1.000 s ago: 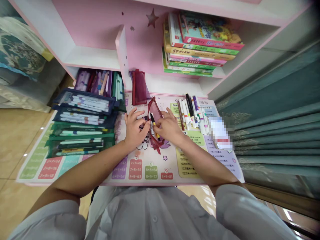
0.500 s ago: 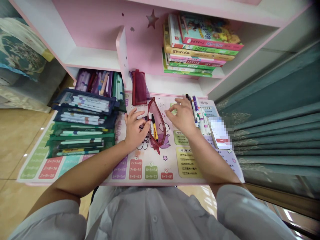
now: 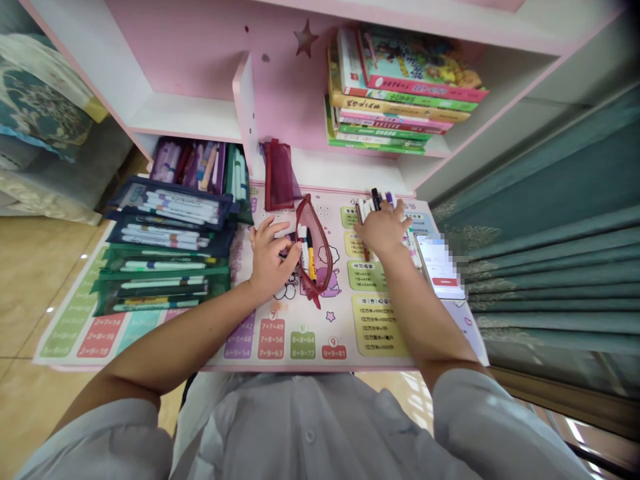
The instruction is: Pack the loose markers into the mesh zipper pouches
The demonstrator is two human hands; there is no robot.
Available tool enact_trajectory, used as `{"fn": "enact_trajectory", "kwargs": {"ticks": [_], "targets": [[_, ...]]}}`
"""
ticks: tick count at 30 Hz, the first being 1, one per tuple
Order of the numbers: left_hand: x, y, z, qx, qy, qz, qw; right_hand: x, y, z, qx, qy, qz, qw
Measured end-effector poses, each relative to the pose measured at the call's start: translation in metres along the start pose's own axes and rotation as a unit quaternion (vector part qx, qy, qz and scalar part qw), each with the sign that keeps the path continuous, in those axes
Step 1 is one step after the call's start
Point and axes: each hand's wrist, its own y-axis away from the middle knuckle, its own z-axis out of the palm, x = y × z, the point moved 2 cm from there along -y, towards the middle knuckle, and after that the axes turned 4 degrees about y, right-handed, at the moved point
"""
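A dark red mesh pencil pouch (image 3: 321, 248) lies unzipped at the middle of the desk, its mouth spread wide. My left hand (image 3: 273, 261) pinches the left edge of the pouch between thumb and index finger, with the other fingers raised. Inside rest a white marker (image 3: 303, 243) and a yellow-and-black marker (image 3: 312, 261). To the right, my right hand (image 3: 384, 228) reaches over a group of loose markers (image 3: 376, 197), fingers spread. It covers most of them, and whether the fingertips touch any I cannot tell.
Filled blue mesh pouches (image 3: 170, 207) and green mesh pouches (image 3: 160, 280) are stacked at left. A flat red pouch (image 3: 279, 177) leans at the back. A phone (image 3: 441, 267) lies at right, and stacked books (image 3: 400, 100) sit on the shelf above.
My right hand has moved right, from near the pouch to over the loose markers, and its fingers have spread. My left hand has kept its place on the pouch.
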Motion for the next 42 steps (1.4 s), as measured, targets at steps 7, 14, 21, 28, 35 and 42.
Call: {"fn": "enact_trajectory", "kwargs": {"ticks": [7, 14, 21, 28, 35, 42], "targets": [[0.000, 0.000, 0.000, 0.005, -0.005, 0.007, 1.000, -0.003, 0.000, 0.007, 0.004, 0.028, -0.014, 0.999], [0.000, 0.001, 0.000, 0.006, 0.001, 0.009, 1.000, -0.010, 0.010, -0.004, 0.031, 0.002, -0.035, 0.999], [0.000, 0.000, 0.000, 0.004, 0.006, 0.012, 1.000, -0.019, 0.031, -0.024, 0.094, -0.124, -0.082, 0.984], [0.000, 0.001, 0.000, 0.016, 0.007, 0.018, 1.000, -0.031, 0.059, -0.040, 0.142, -0.311, -0.165, 0.925], [0.000, 0.000, 0.000, 0.004, 0.005, 0.013, 1.000, -0.051, 0.080, -0.033, 0.086, -0.362, -0.209, 0.904], [0.001, 0.001, 0.000, 0.010, 0.004, 0.016, 1.000, -0.065, 0.076, -0.022, 0.061, -0.363, -0.212, 0.905]]}}
